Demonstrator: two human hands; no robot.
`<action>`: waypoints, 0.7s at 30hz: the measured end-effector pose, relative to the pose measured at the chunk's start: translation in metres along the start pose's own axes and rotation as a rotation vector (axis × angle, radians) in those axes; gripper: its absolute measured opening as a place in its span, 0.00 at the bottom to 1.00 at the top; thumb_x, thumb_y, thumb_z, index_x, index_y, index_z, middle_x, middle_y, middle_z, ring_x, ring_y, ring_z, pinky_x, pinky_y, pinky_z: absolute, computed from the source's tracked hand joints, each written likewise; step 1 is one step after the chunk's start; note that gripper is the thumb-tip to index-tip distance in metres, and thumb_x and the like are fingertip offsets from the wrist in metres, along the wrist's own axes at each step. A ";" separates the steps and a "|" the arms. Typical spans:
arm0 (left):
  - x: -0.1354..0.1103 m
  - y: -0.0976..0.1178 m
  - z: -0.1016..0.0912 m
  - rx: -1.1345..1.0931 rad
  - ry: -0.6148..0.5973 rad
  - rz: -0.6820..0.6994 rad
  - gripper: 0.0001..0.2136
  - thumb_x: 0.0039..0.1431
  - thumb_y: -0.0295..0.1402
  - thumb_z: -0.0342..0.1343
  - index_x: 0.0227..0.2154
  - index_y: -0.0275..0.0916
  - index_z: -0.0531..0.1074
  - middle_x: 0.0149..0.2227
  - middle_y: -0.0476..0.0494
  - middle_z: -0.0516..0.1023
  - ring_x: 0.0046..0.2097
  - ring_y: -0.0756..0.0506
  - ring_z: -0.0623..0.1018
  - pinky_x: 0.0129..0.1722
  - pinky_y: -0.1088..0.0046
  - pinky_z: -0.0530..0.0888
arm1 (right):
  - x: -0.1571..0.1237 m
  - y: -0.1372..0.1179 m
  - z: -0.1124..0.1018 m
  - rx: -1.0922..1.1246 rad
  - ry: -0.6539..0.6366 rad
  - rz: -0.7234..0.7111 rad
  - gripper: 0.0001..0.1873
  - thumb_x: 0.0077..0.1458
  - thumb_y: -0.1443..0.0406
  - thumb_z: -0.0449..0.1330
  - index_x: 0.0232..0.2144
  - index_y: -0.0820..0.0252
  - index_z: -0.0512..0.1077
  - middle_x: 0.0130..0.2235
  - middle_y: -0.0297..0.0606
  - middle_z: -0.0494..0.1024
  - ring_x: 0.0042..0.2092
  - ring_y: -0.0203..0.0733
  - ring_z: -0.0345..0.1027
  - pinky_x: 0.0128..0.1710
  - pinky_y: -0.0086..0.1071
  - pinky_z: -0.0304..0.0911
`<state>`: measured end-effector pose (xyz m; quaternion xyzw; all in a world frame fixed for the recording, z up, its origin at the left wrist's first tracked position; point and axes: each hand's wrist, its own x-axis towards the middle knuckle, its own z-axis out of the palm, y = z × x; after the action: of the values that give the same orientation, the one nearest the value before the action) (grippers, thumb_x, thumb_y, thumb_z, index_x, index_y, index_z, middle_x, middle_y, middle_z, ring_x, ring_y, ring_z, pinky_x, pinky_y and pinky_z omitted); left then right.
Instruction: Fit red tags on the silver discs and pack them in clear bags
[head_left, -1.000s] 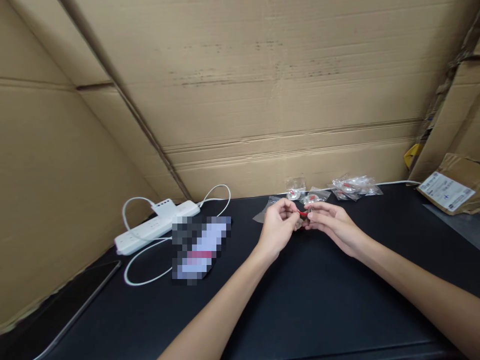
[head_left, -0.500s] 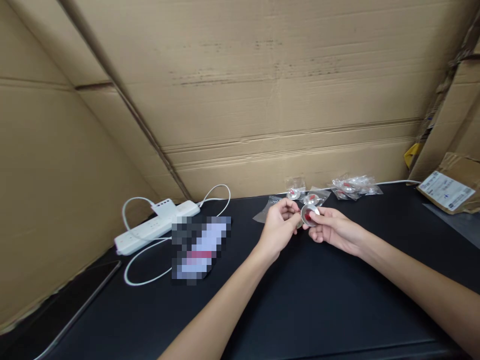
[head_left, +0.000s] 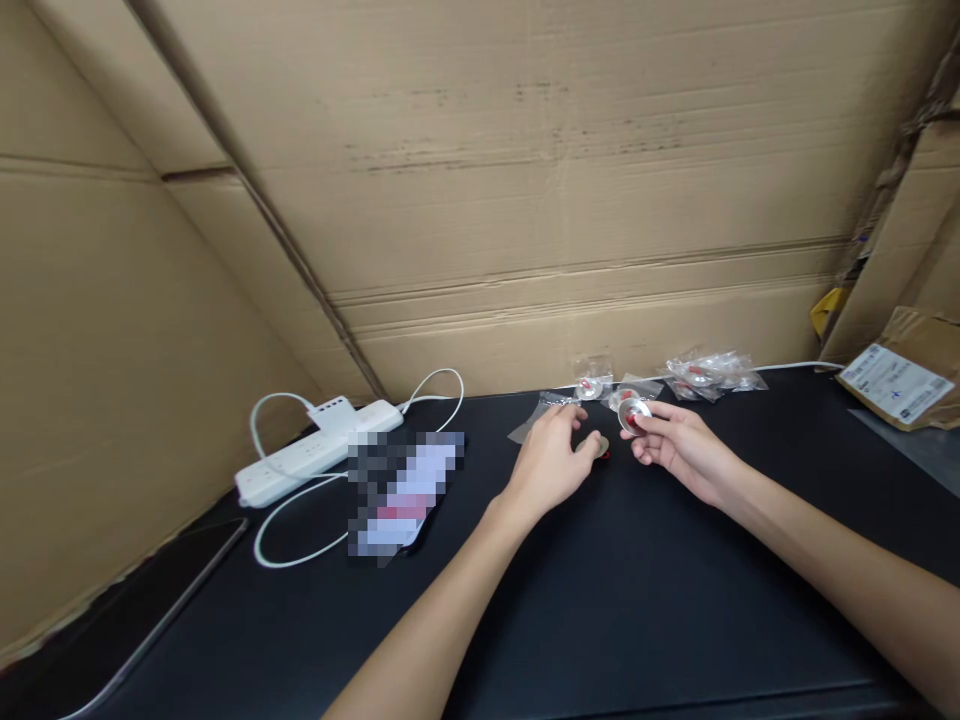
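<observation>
My right hand (head_left: pixel 675 448) pinches a small round silver piece with a red centre (head_left: pixel 632 413) just above the black table (head_left: pixel 615 600). Lower on the table, my left hand (head_left: pixel 551 460) rests with fingers loosely spread, its fingertips touching a small round disc (head_left: pixel 598 444) that has a red bit beside it. An empty clear bag (head_left: pixel 534 417) lies just behind the left hand.
Several small clear bags with red-and-silver parts (head_left: pixel 701 374) lie along the cardboard back wall (head_left: pixel 525 200). A white power strip (head_left: pixel 315 450) with its cable and a blurred flat object (head_left: pixel 401 490) sit at the left. A labelled cardboard package (head_left: pixel 896 385) is at far right.
The hands were joined on one small red-and-silver piece; now they have parted. The left hand has lowered to the table by a disc, and the right hand holds the silver round piece.
</observation>
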<state>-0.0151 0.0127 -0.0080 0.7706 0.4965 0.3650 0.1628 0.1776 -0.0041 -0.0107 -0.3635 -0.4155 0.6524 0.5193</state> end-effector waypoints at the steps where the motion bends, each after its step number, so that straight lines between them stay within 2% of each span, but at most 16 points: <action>1: -0.002 0.000 0.001 0.067 -0.036 0.020 0.10 0.57 0.36 0.56 0.39 0.37 0.74 0.37 0.38 0.74 0.38 0.40 0.74 0.40 0.62 0.70 | 0.000 0.001 0.000 -0.002 0.004 -0.005 0.09 0.52 0.65 0.65 0.35 0.63 0.72 0.31 0.41 0.78 0.26 0.34 0.68 0.24 0.28 0.61; 4: -0.008 0.001 0.004 0.209 -0.164 0.062 0.10 0.61 0.34 0.50 0.36 0.36 0.74 0.38 0.37 0.71 0.44 0.37 0.72 0.44 0.60 0.69 | -0.001 0.003 0.003 -0.009 0.003 -0.008 0.10 0.51 0.64 0.66 0.34 0.64 0.72 0.30 0.41 0.77 0.26 0.35 0.69 0.24 0.29 0.60; 7: -0.010 0.004 0.004 0.246 -0.267 0.102 0.09 0.62 0.30 0.47 0.37 0.36 0.73 0.38 0.38 0.70 0.43 0.39 0.71 0.44 0.62 0.68 | -0.002 0.005 0.004 -0.033 0.008 -0.010 0.11 0.50 0.63 0.67 0.34 0.64 0.72 0.30 0.41 0.77 0.25 0.35 0.69 0.24 0.28 0.60; 9: -0.009 0.006 0.003 0.202 -0.283 0.100 0.09 0.61 0.28 0.47 0.38 0.36 0.73 0.37 0.39 0.71 0.43 0.40 0.72 0.43 0.63 0.68 | -0.002 0.006 0.004 -0.049 0.008 -0.020 0.12 0.50 0.62 0.67 0.35 0.64 0.72 0.31 0.41 0.77 0.25 0.34 0.69 0.24 0.28 0.60; 11: -0.007 0.007 0.002 0.136 -0.246 0.068 0.07 0.60 0.27 0.49 0.36 0.36 0.73 0.36 0.40 0.72 0.41 0.41 0.72 0.42 0.65 0.68 | -0.002 0.007 0.004 -0.061 0.007 -0.030 0.13 0.50 0.62 0.67 0.35 0.64 0.72 0.31 0.41 0.77 0.25 0.34 0.69 0.24 0.28 0.60; 14: -0.003 0.008 0.001 -0.047 -0.203 -0.029 0.03 0.58 0.27 0.53 0.31 0.37 0.72 0.29 0.45 0.73 0.35 0.44 0.72 0.37 0.67 0.68 | -0.002 0.007 0.003 -0.066 0.008 -0.037 0.13 0.50 0.61 0.67 0.36 0.64 0.73 0.31 0.41 0.77 0.25 0.34 0.69 0.24 0.28 0.60; 16: -0.001 0.009 0.001 -0.278 -0.226 -0.123 0.02 0.57 0.29 0.56 0.30 0.38 0.71 0.27 0.48 0.73 0.29 0.48 0.71 0.32 0.71 0.67 | -0.002 0.006 0.004 -0.056 0.012 -0.041 0.13 0.49 0.62 0.67 0.36 0.64 0.73 0.30 0.39 0.76 0.25 0.34 0.68 0.24 0.28 0.59; 19: -0.001 0.012 0.001 -0.631 -0.246 -0.285 0.05 0.54 0.31 0.60 0.31 0.36 0.70 0.26 0.48 0.74 0.25 0.52 0.68 0.27 0.75 0.65 | -0.003 0.003 0.005 -0.035 0.026 -0.038 0.13 0.49 0.62 0.68 0.35 0.64 0.73 0.28 0.37 0.74 0.24 0.34 0.68 0.23 0.28 0.59; 21: 0.000 0.013 0.000 -0.776 -0.241 -0.386 0.07 0.52 0.30 0.63 0.31 0.36 0.70 0.26 0.48 0.74 0.24 0.53 0.69 0.27 0.76 0.66 | -0.003 0.002 0.005 -0.025 0.031 -0.033 0.14 0.48 0.63 0.67 0.36 0.64 0.72 0.29 0.37 0.75 0.25 0.34 0.69 0.23 0.28 0.59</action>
<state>-0.0064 0.0063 -0.0005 0.5830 0.4350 0.3945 0.5615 0.1728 -0.0084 -0.0099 -0.3730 -0.4216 0.6328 0.5317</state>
